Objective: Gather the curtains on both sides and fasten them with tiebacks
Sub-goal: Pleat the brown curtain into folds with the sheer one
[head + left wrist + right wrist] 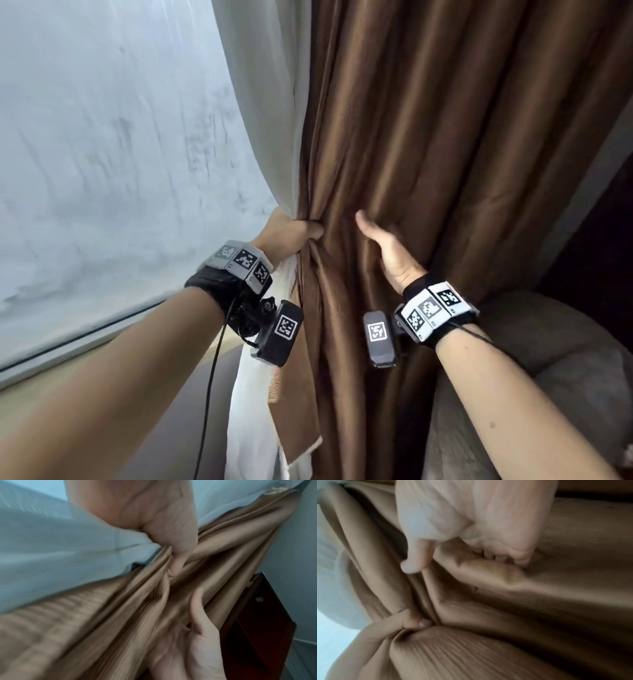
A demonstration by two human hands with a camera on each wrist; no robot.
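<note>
A brown curtain (428, 137) hangs in heavy folds, with a pale lining (267, 102) along its left edge. My left hand (294, 233) grips the curtain and lining, bunched together at waist height; in the left wrist view its fingers (173, 563) are buried in the fabric. My right hand (380, 243) is just to the right with the thumb up, and in the right wrist view its fingers (505, 555) curl round a fold of the curtain (488, 601). A flat brown strip (291, 394) hangs below my left hand; I cannot tell if it is a tieback.
Frosted window glass (102, 154) fills the left, with a sill (68, 353) below it. A grey upholstered seat (548, 359) stands close at the lower right. A dark wooden cabinet (257, 622) sits behind the curtain by the pale wall (291, 561).
</note>
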